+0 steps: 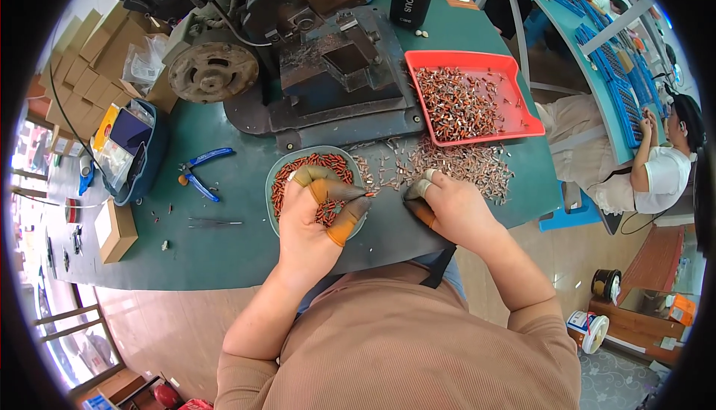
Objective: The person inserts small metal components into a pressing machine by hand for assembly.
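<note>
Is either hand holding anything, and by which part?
The left hand pinches a small, slim orange piece by one end; whether the right hand holds anything cannot be told.

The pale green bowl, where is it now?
In the head view, the bowl stands left of centre, partly hidden by the left hand, right of the tweezers.

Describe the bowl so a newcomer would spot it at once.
On the green table, find the dark machine. In front of its base, partly under the left hand, sits the bowl. Unlike the red, straight-sided tray to its right, it is pale green, rounded, with reddish parts inside.
</note>
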{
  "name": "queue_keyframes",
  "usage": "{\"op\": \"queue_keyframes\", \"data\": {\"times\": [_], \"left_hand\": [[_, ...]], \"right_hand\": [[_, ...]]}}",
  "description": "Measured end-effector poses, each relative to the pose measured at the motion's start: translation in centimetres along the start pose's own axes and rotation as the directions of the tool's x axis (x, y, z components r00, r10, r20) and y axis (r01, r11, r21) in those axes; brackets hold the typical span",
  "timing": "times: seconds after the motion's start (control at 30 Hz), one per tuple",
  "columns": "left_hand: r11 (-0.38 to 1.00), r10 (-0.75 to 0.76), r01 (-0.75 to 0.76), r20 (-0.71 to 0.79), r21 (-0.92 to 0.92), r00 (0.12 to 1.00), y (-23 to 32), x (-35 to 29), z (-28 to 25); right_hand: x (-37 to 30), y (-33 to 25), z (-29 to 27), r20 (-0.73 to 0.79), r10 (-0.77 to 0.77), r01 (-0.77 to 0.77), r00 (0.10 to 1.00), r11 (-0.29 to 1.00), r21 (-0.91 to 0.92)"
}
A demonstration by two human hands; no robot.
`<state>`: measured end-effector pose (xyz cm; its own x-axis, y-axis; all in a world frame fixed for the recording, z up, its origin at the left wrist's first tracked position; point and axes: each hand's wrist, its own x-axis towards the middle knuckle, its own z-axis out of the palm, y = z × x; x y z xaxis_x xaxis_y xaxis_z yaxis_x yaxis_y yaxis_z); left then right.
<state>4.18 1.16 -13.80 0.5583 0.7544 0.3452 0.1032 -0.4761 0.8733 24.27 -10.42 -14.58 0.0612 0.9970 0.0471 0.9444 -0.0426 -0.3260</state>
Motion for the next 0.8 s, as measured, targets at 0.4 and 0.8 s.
{"op": "queue_keyframes", "data": {"times": [0.4, 0.8], "left_hand": [[0.759, -0.355, 0.368, 0.132, -0.537, 0.925, 1.0, 0.0, 1.9], [0.934, -0.208, 0.195, -0.012, -0.298, 0.978, 0.3, -0.1, 2.7]], "right_hand": [[2.0, -3.1, -0.7, -0.455, -0.143, 0.274, 0.879, 0.933, 0.235], [2.8, -4.2, 0.1, -0.552, -0.091, 0.297, 0.829, 0.908, 0.296]]}}
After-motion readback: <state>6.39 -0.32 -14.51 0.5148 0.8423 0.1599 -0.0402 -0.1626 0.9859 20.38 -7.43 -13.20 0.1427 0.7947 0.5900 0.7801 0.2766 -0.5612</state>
